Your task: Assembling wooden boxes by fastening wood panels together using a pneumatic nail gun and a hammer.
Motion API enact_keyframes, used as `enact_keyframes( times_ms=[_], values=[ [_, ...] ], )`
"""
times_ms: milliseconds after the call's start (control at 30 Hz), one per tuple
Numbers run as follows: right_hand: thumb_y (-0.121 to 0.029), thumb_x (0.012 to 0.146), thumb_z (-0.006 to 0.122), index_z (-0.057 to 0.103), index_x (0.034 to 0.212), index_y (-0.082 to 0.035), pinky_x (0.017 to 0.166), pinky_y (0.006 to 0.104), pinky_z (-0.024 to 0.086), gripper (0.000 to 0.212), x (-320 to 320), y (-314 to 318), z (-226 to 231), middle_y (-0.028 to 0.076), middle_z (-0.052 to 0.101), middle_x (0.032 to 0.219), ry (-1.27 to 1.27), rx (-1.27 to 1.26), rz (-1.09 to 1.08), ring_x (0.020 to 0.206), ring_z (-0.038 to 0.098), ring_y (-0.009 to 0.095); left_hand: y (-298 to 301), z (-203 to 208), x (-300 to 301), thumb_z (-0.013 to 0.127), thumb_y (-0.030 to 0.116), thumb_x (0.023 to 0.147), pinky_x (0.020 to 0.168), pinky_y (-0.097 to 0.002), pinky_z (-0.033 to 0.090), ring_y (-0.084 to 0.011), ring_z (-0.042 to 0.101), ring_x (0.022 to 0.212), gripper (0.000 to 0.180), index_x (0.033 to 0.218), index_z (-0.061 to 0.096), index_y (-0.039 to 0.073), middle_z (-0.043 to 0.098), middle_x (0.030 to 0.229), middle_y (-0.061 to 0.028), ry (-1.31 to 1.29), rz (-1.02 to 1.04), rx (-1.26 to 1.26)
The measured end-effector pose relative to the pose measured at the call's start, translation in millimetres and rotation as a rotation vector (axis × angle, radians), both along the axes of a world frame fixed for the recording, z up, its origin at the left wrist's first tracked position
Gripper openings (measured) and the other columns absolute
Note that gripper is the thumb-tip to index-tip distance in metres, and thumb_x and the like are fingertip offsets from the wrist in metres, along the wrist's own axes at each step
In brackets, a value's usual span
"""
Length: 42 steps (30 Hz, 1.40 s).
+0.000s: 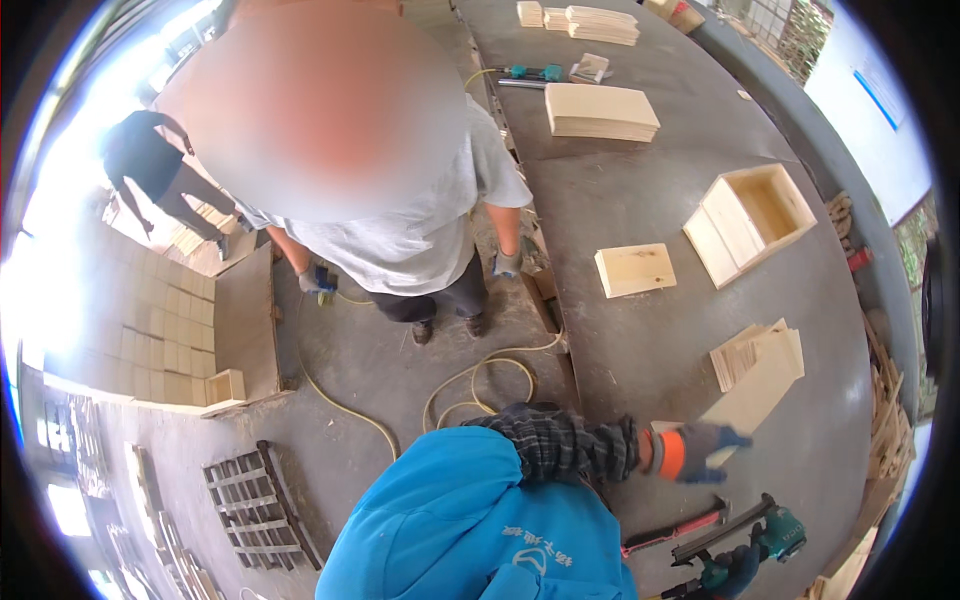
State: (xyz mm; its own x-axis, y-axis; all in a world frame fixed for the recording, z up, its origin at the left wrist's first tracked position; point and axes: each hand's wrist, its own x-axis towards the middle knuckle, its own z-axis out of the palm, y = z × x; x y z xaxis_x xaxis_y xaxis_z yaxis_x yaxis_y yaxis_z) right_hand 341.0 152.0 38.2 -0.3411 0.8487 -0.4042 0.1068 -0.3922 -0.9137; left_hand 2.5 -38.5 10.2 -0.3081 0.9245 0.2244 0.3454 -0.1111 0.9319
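Head view: thin wooden panel (760, 385) gripped at 1 corner by gloved left hand (700, 450) above grey tabletop (640, 200).
Right hand (735, 572) is clenched on nail gun (745, 545); panel could be tipped onto nearby stack of panels (745, 350), scattering it.

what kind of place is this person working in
Most likely a small woodworking shop that makes wooden boxes. A long grey workbench carries stacks of cut boards and an open wooden box, and a nail gun lies near the gloved hand.
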Motion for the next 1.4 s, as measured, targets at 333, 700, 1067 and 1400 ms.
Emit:
enact_keyframes(
  times_ms=[333,700,1067,1400],
  values=[
    [-0.038,0.109,0.064,0.061,0.146,-0.007,0.073,0.0452,0.061,0.049,-59.9,-10.5,43.2,0.013,0.062,0.115,-0.002,0.364,0.113,0.084,0.066,0.028,7.9,43.0,94.7,0.087,0.039,0.078,0.106,-0.0499,0.052,-0.0416,0.065,0.125,0.102,0.162,0.041,0.002,0.063,0.142,-0.0268,-0.099,-0.294,0.070],
    [-0.040,0.110,0.058,0.049,0.157,-0.007,0.090,0.0554,0.047,0.057,-29.0,-24.8,31.9,0.014,0.056,0.119,0.426,0.437,0.408,0.088,0.061,0.028,3.6,45.7,114.5,0.083,0.036,0.079,0.099,-0.0531,0.056,-0.0437,0.068,0.117,0.097,0.160,0.043,0.001,0.066,0.134,-0.0294,0.058,-0.140,-0.163],
    [-0.023,0.105,0.060,0.057,0.147,-0.010,0.066,0.0373,0.045,0.044,-20.7,-125.2,31.0,-0.003,0.043,0.073,0.905,-0.317,-0.187,0.057,0.042,0.015,-31.2,48.4,125.2,0.081,0.019,0.086,0.098,-0.0484,0.060,-0.0469,0.071,0.118,0.078,0.155,0.051,-0.003,0.069,0.136,-0.0279,0.155,-0.058,0.097],
    [-0.022,0.104,0.061,0.038,0.164,-0.002,0.065,0.0373,0.048,0.067,-5.0,-132.7,5.4,0.000,0.051,0.071,1.303,-0.145,-0.300,0.055,0.050,0.015,-32.8,74.9,138.0,0.090,0.024,0.084,0.088,-0.0452,0.064,-0.0412,0.077,0.106,0.075,0.146,0.059,-0.005,0.073,0.125,-0.0279,0.377,-0.175,-0.063]
  ],
)
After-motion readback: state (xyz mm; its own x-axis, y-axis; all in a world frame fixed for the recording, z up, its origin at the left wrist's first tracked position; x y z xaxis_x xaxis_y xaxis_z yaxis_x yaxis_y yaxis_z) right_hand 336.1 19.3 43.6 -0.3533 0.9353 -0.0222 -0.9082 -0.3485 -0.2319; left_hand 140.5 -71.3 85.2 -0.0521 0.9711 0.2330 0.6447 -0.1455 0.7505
